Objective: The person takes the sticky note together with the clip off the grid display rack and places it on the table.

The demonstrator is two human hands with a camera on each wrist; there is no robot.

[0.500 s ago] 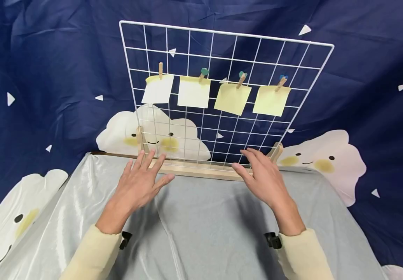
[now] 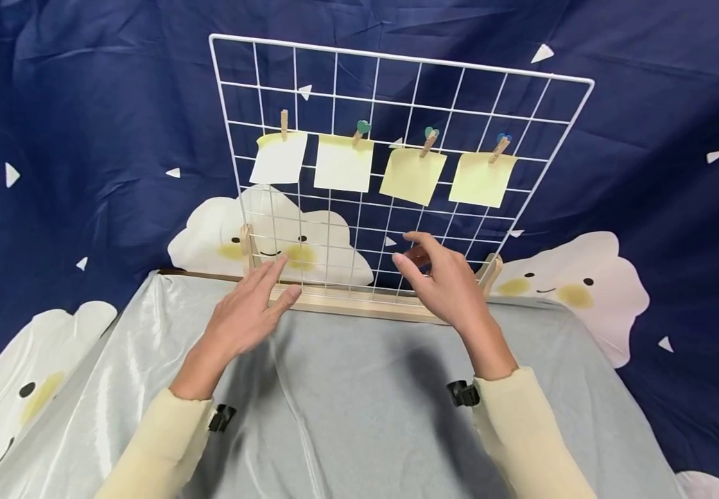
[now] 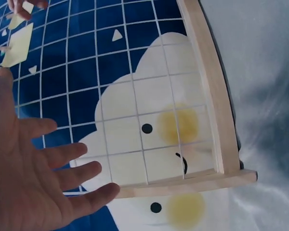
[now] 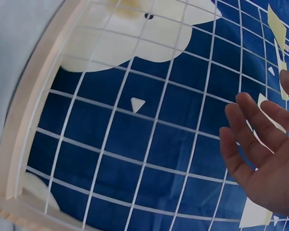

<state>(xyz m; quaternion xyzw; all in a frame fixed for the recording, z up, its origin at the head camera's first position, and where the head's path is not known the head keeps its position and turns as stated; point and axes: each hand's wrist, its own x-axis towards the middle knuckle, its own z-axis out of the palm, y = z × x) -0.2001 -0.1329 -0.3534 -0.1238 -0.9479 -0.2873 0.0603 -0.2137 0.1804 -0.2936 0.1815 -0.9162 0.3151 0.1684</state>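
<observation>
A white wire grid panel [image 2: 396, 107] stands upright in a wooden base [image 2: 359, 305]. Four wooden clothespins hold a row of paper notes on it: two paler ones at left, a tilted yellow note [image 2: 413, 177] and another yellow note [image 2: 482, 180] at right. My left hand [image 2: 243, 315], fingers extended and thumb apart, hovers before the lower left of the grid. Before its lower right, my right hand [image 2: 449, 284] is raised, fingers loosely bent and thumb apart, below the tilted note. Neither hand holds anything. In the left wrist view the left hand's fingers [image 3: 72, 168] are spread.
A grey cloth [image 2: 359, 388] covers the table in front of the base. Behind the grid hangs a dark blue curtain [image 2: 97, 104] printed with clouds and small triangles. Wooden uprights [image 2: 491, 274] flank the grid at its lower corners.
My right hand has risen and shifted left, its fingers now more bent. The left hand has turned slightly, fingers closer together. The notes and clothespins stay in place.
</observation>
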